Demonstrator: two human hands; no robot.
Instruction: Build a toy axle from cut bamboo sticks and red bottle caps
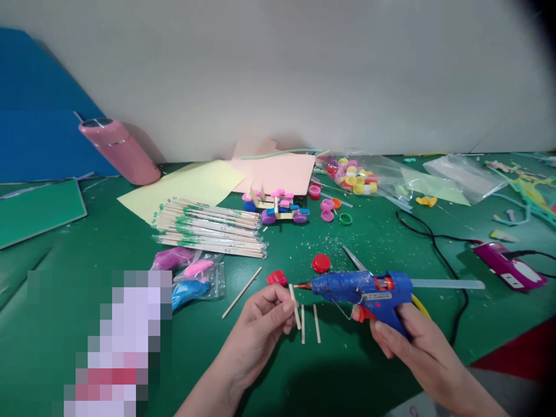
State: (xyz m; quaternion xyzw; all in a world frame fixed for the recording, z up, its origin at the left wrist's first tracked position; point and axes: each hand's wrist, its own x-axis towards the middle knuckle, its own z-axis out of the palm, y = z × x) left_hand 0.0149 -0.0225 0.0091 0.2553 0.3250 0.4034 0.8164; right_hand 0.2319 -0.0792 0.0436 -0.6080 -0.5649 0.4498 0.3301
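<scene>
My right hand (406, 336) is wrapped round the grip of a blue hot glue gun (347, 286), a finger at its orange trigger. A clear glue stick (449, 284) juts out of the gun's back. Between thumb and fingers, my left hand (269, 315) pinches a short wooden stick (295, 307), held upright. The gun's nozzle is at this stick's upper end; I cannot tell whether they touch. Two more short wooden sticks (317, 324) lie on the table just beyond, and a longer wooden stick (242, 292) is to the left. Red bottle caps (321, 263) sit behind the nozzle.
Wrapped chopsticks (212, 227), bagged clay (197, 278) and a small model vehicle (278, 207) lie farther back on the green table (108, 231). Scissors (356, 259) are behind the gun. A black cord (438, 255) runs by a purple power strip (510, 265). A pink bottle (121, 152) stands left.
</scene>
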